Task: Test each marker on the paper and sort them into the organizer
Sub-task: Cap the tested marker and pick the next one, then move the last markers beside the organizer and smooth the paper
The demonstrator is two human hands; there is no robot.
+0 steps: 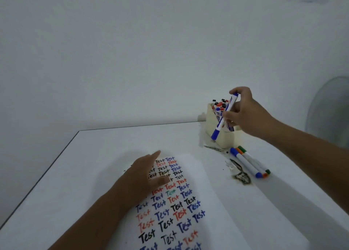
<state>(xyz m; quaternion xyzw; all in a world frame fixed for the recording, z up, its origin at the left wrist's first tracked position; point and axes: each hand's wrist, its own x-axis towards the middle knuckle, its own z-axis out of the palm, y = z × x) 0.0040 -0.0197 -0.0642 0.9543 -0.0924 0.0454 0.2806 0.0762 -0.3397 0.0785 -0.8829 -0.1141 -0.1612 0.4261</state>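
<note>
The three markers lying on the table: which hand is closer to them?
The right hand. It holds a blue marker at the organizer, just behind the three loose markers. The left hand rests flat on the paper, farther off to their left.

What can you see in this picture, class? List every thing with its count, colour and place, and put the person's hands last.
table: one, white, fills the lower view
paper: one, white, covered in "Test" words, table centre
organizer: one, cream, far right of table, holding several markers
blue marker: one, white with blue cap, held in front of the organizer
loose markers: three, blue, orange, green caps, lying beside the organizer
left hand: flat on the paper
right hand: holds the blue marker
</note>
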